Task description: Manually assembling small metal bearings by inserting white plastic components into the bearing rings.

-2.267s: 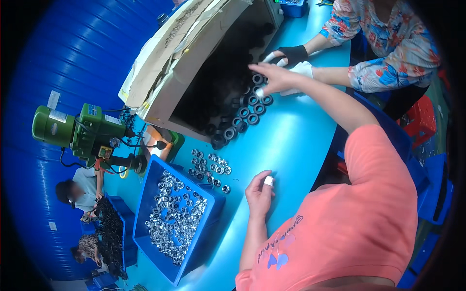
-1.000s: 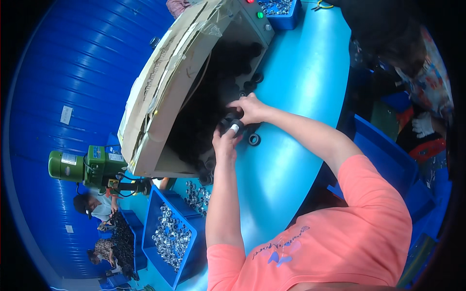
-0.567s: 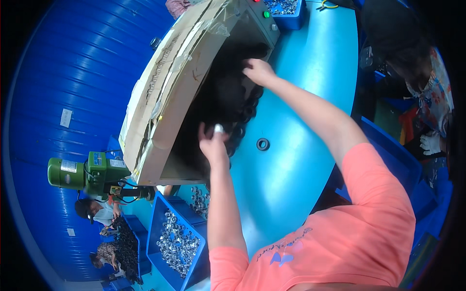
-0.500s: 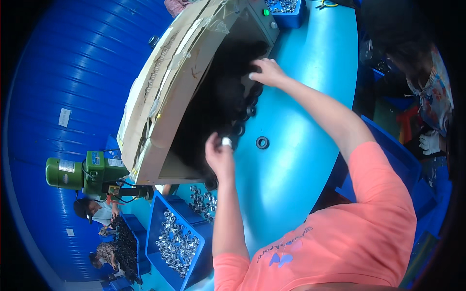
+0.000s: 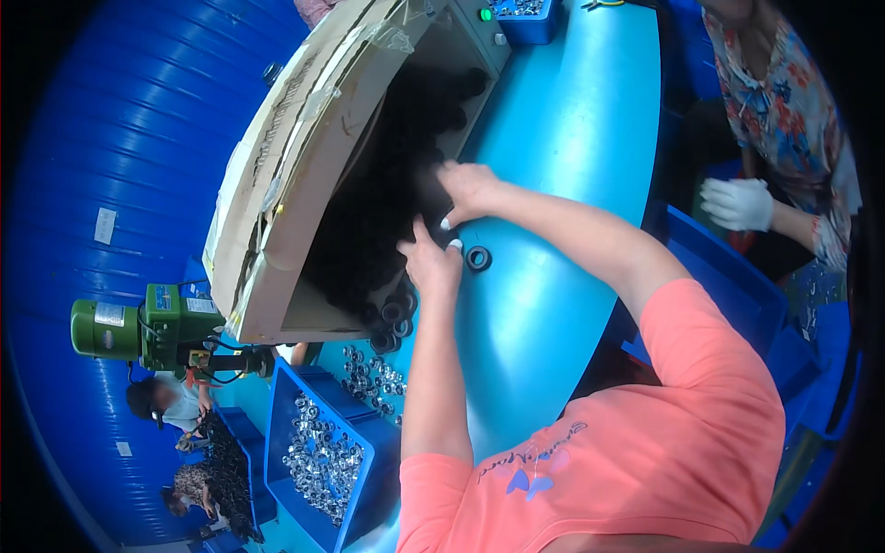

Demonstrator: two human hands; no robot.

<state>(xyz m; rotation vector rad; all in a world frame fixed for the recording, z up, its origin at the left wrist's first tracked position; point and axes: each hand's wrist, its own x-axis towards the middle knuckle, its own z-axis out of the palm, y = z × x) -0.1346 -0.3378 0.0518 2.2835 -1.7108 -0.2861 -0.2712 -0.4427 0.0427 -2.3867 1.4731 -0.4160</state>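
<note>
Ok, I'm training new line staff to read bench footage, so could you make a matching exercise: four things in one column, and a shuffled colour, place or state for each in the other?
Column one:
1. Loose black ring
2. Cylindrical motor
3. Co-worker's glove
4. Bin beside the person's left forearm

Column two:
A. White
B. Holds many shiny metal parts
C. Lies by itself on the turquoise tabletop
D. Green

Right pairs: 1-C, 2-D, 3-A, 4-B
</note>
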